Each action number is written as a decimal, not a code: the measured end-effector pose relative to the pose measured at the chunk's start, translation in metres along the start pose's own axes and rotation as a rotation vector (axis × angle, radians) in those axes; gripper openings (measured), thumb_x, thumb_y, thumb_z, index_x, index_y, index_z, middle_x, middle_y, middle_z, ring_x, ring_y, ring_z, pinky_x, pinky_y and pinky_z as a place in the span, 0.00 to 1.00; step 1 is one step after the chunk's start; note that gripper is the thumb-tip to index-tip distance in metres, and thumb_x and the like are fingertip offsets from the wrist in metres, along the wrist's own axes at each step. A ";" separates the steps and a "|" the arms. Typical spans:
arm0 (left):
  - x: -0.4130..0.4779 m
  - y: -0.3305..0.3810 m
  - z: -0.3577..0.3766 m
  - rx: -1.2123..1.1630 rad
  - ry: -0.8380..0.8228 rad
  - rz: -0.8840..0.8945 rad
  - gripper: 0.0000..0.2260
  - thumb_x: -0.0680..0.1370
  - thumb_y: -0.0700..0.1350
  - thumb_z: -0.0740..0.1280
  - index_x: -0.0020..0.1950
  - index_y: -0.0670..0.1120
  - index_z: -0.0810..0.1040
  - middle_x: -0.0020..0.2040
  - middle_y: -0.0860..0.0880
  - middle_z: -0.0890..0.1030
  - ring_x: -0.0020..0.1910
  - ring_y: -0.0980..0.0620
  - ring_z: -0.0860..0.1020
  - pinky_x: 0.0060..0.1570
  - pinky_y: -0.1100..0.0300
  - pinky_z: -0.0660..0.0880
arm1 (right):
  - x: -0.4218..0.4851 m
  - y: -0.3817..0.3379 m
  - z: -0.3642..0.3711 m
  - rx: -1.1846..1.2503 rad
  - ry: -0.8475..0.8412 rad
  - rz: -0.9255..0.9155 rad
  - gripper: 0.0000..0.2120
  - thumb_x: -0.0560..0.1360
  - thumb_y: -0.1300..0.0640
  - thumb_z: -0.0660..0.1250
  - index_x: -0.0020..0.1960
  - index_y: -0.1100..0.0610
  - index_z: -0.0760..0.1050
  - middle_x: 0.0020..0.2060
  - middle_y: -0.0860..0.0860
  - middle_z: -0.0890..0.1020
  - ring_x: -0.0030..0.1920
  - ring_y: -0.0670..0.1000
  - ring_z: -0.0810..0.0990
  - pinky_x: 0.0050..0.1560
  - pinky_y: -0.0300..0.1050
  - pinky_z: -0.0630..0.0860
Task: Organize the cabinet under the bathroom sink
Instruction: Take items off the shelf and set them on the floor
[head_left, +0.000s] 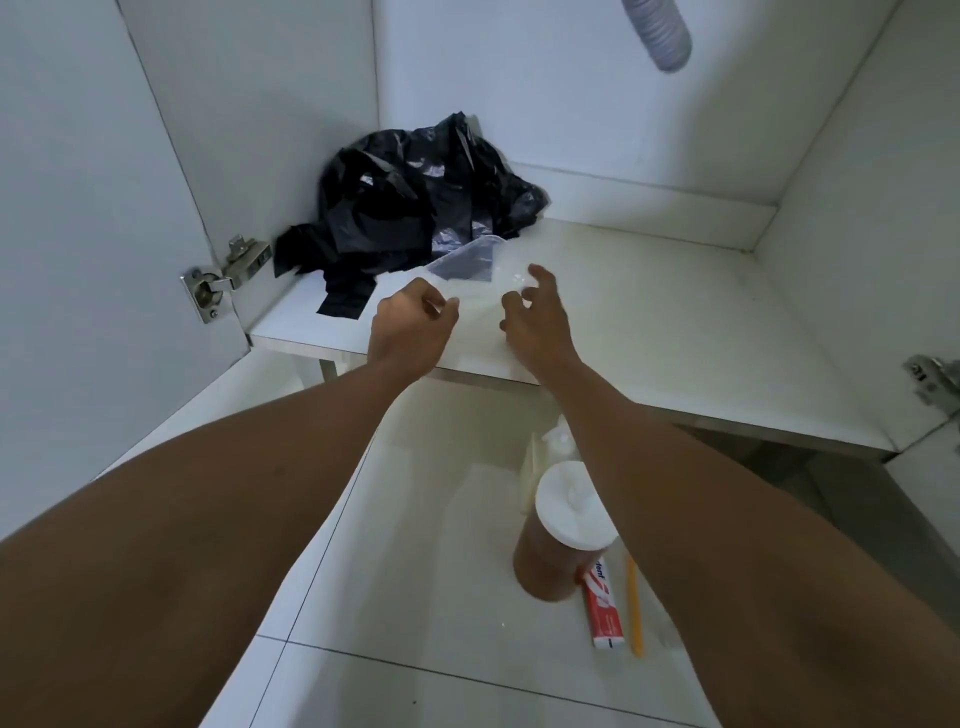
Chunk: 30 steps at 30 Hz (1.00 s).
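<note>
While both arms reach over the cabinet shelf (675, 312), the left hand (410, 327) and right hand (537, 319) flank a clear plastic container (467, 260) near the shelf's front left. Their fingers (511, 301) are curled, but blur hides whether they grip it. Crumpled black plastic bags (415, 202) fill the far left corner. On the floor (415, 571) below, a brown bottle (545, 566) touches a toothpaste tube (602, 613).

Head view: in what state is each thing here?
clear container, on cabinet floor
left hand, fingers curled at container, hold unclear
right hand, same
black bags, crumpled in back left corner
brown jar, lid on, standing
toothpaste tube, lying flat
cabinet door, open
</note>
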<state>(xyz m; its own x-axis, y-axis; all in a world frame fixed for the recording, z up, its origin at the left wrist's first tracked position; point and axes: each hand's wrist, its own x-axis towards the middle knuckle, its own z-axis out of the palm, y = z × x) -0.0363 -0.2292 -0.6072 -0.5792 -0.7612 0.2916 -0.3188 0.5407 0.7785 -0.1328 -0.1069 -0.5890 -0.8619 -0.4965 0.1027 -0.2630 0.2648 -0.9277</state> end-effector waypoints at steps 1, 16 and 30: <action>-0.004 0.002 0.001 0.000 -0.013 0.043 0.08 0.78 0.53 0.69 0.48 0.49 0.77 0.42 0.54 0.80 0.41 0.53 0.78 0.42 0.60 0.71 | -0.003 0.002 -0.007 0.072 0.060 0.025 0.28 0.76 0.51 0.60 0.74 0.49 0.58 0.64 0.55 0.74 0.58 0.59 0.80 0.61 0.60 0.76; -0.106 0.158 0.080 -0.361 -0.407 0.407 0.24 0.79 0.40 0.66 0.74 0.51 0.65 0.40 0.47 0.78 0.37 0.49 0.82 0.43 0.56 0.81 | -0.096 0.052 -0.246 -0.255 0.684 0.117 0.21 0.82 0.44 0.52 0.50 0.58 0.78 0.46 0.50 0.78 0.46 0.51 0.76 0.48 0.46 0.72; -0.260 0.113 0.103 -0.109 -0.786 0.126 0.19 0.77 0.52 0.71 0.64 0.52 0.68 0.51 0.49 0.80 0.41 0.50 0.80 0.39 0.60 0.76 | -0.239 0.096 -0.329 -0.338 -0.385 1.006 0.11 0.78 0.59 0.68 0.54 0.66 0.81 0.46 0.60 0.86 0.48 0.57 0.86 0.50 0.60 0.81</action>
<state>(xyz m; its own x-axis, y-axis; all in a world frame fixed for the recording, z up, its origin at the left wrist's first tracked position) 0.0008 0.0673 -0.6525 -0.9776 -0.2004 -0.0645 -0.1646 0.5368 0.8275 -0.0944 0.3095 -0.5845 -0.5724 -0.1375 -0.8083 0.3212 0.8694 -0.3754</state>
